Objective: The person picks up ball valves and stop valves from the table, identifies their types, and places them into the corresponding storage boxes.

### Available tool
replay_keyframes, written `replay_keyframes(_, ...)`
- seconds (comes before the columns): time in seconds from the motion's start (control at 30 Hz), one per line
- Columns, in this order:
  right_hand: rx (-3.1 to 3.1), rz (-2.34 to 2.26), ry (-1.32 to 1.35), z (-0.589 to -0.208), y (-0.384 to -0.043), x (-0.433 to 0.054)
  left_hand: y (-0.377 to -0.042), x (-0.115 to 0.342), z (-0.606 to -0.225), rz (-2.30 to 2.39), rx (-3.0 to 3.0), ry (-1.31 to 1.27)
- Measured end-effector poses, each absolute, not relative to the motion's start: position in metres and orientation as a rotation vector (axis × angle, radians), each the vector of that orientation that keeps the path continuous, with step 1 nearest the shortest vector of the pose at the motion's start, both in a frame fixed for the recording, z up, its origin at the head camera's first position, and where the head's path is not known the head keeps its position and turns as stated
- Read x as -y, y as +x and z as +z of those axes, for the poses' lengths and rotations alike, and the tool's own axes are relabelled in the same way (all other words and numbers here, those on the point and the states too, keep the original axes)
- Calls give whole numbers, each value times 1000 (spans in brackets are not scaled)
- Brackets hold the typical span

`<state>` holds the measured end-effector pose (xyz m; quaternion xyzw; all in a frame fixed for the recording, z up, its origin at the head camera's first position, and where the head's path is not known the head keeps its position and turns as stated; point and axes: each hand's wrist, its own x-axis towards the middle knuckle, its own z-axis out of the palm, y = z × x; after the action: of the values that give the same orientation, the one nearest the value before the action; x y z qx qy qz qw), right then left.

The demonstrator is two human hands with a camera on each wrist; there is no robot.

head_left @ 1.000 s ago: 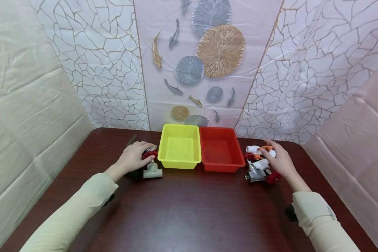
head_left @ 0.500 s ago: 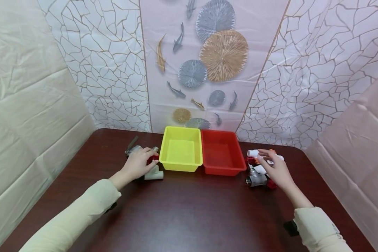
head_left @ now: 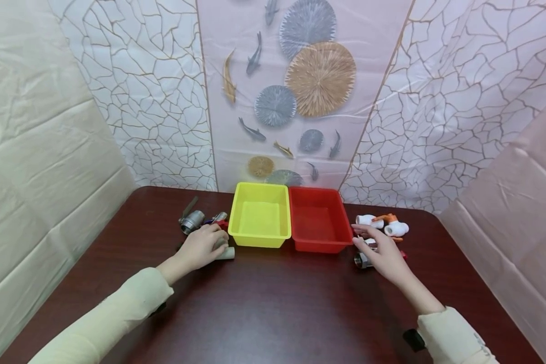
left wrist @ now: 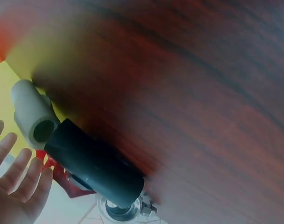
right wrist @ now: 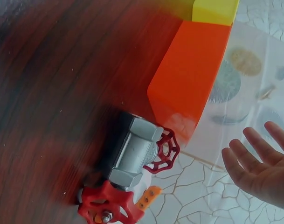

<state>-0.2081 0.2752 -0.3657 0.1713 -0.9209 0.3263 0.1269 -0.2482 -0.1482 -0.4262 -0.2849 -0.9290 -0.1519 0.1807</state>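
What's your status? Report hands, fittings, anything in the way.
Left hand over gray tee, holding nothing. Right hand over silver valve, holding nothing. Possible obstruction: black cylinder close beside gray tee.

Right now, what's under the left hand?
A grey pipe piece pokes out, and the left wrist view shows a black tube beside it. From above, the left hand covers the rest.

Behind 1 glossy dark-red table [head_left: 273, 308] hangs a fish-patterned backdrop [head_left: 300, 121], probably cloth.
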Motion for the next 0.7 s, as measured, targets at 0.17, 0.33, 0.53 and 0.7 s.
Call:
replay_keyframes(0.17,2711,930,500,-368,-203,-270,-244,146,-430,-423,2732,-789)
replay_keyframes(0.33,2745,960,496,-371,-197,-267,-241,140,-434,-415,2892,-781)
replay_keyframes(0.53,2747,938,535,-373,-198,-258,-241,129,-439,-320,2985,-799)
replay_keyframes(0.7,2738,929,570,-374,-198,-254,-245,123,-441,-276,2998,-740)
